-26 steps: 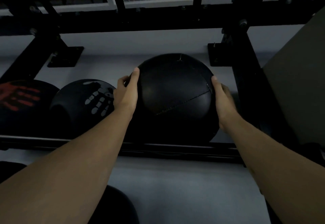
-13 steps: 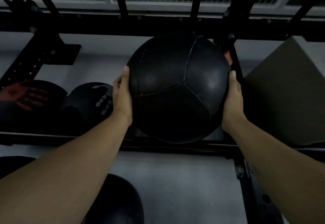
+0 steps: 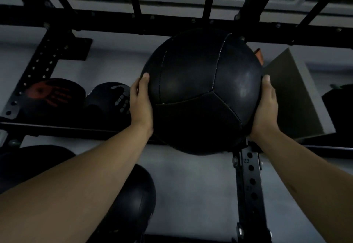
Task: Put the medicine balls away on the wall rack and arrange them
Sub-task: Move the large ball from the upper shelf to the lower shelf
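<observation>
Both hands on the big black medicine ball [image 3: 202,92]: left hand [image 3: 140,101] flat against its left side, right hand [image 3: 266,105] cupped round the right side, fingers spread, nothing pinched. Ball sits in the air in front of the wall rack [image 3: 114,132], above the shelf rail. Risk: palm-only hold on smooth leather, so a slip drops it onto the lower ball [image 3: 133,200]. Upright post [image 3: 248,181] is directly under the ball and could catch it. Left slots taken by the red-handprint ball [image 3: 49,95] and grey-handprint ball [image 3: 112,99]; grey box [image 3: 298,97] crowds the right.
</observation>
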### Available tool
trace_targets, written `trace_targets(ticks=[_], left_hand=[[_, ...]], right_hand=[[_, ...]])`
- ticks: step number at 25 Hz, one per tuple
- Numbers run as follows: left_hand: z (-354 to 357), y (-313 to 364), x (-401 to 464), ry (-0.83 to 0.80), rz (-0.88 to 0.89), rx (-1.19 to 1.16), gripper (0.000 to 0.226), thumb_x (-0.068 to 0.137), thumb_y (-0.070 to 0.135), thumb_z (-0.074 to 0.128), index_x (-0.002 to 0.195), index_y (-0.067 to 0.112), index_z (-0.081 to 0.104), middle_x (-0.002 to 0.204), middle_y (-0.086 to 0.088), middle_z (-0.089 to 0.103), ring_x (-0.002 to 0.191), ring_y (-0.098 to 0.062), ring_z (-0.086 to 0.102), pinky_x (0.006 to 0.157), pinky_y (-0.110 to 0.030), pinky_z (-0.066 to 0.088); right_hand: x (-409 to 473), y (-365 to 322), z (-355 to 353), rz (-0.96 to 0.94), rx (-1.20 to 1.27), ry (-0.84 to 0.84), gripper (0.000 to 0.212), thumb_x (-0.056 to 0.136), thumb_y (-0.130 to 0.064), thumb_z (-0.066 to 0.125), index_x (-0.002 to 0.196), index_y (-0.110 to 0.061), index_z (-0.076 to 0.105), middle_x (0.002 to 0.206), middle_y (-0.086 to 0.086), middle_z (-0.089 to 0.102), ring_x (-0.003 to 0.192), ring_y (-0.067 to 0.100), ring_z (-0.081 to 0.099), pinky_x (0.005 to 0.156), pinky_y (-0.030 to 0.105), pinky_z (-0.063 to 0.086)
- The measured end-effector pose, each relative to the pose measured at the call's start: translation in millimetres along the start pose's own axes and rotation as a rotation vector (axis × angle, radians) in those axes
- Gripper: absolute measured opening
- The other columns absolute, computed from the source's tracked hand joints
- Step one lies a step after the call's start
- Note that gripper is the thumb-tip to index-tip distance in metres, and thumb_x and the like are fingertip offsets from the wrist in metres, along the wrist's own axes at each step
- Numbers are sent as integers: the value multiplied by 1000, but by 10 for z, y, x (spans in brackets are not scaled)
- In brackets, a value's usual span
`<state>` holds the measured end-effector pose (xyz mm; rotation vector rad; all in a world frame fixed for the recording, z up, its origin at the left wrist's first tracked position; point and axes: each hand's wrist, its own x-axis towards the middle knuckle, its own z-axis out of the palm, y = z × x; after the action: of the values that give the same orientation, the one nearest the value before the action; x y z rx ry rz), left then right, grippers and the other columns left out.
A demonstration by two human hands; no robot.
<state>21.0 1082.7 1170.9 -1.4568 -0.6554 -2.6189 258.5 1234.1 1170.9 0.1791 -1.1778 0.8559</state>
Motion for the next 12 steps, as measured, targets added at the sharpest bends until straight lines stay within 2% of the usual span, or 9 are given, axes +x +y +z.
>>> trace_targets(ticks=[5, 8, 12], left_hand=[[1, 99, -873, 79, 14, 75, 90, 75, 76, 71, 150, 28, 63, 143, 0, 74, 133, -20, 69, 121, -45, 51], [-21, 170, -1319, 108, -53, 121, 90, 74, 75, 68, 151, 27, 62, 142, 2, 73, 133, -17, 68, 122, -44, 50], [-91, 87, -1775, 175, -130, 178, 95, 67, 77, 68, 149, 29, 61, 141, 2, 72, 131, -17, 68, 121, -43, 51]], right_hand=[[-536, -191, -444, 90, -21, -18, 70, 90, -74, 54, 147, -33, 59, 139, -5, 69, 128, 16, 67, 112, 46, 53], [-853, -199, -685, 159, 20, 0, 67, 93, -69, 54, 147, -30, 58, 137, -5, 70, 126, 16, 68, 111, 44, 54], [-1197, 29, -977, 263, 43, 14, 78, 84, -76, 63, 145, -28, 61, 139, -2, 72, 128, 18, 69, 112, 47, 53]])
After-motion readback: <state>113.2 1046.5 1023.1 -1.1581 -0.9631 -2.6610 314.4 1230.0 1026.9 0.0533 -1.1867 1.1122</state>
